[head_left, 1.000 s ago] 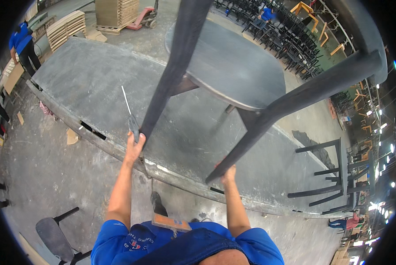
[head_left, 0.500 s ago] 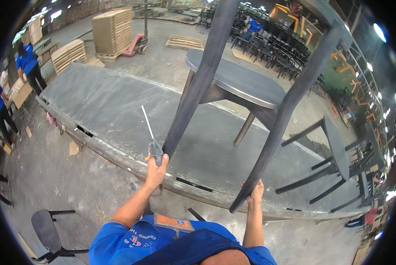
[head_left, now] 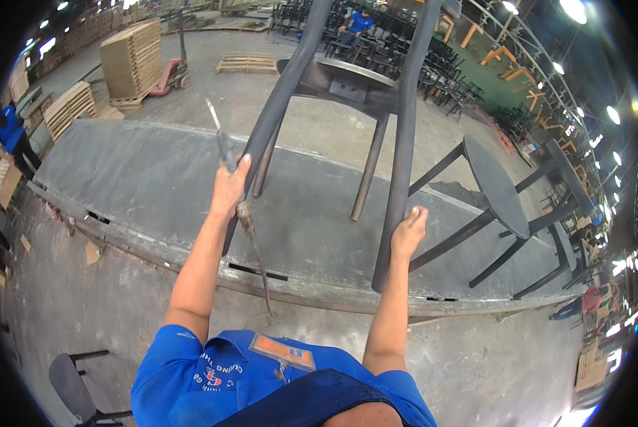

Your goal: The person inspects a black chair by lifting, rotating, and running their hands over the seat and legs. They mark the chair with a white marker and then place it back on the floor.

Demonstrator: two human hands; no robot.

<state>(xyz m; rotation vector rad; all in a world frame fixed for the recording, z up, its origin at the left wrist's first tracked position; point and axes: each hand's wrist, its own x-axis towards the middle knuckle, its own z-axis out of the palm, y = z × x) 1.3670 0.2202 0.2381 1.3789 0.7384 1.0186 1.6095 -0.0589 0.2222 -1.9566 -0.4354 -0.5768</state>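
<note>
A dark wooden chair [head_left: 403,128] stands tilted over the work table, its two long back legs toward me and its seat [head_left: 354,74] beyond them. My left hand [head_left: 229,186] is closed round a grey air blow gun [head_left: 225,148] with a thin pale nozzle pointing up and away; its hose [head_left: 255,245] hangs below the wrist. The same hand lies against the left back leg. Beside the right back leg, my right hand [head_left: 409,232] is curled against it near its lower end, the leg partly hiding the grip.
The long grey table [head_left: 148,181] spans the view. More dark chairs [head_left: 493,186] stand at its right end; another chair [head_left: 77,388] is at lower left. Beyond are wooden pallets [head_left: 248,62], a stacked pile [head_left: 131,60], a red pallet jack [head_left: 168,77] and co-workers in blue [head_left: 14,139].
The chair has turned and tipped, its seat now seen more edge-on. Both hands have moved up in view, and the hose now shows. The surroundings have shifted left.
</note>
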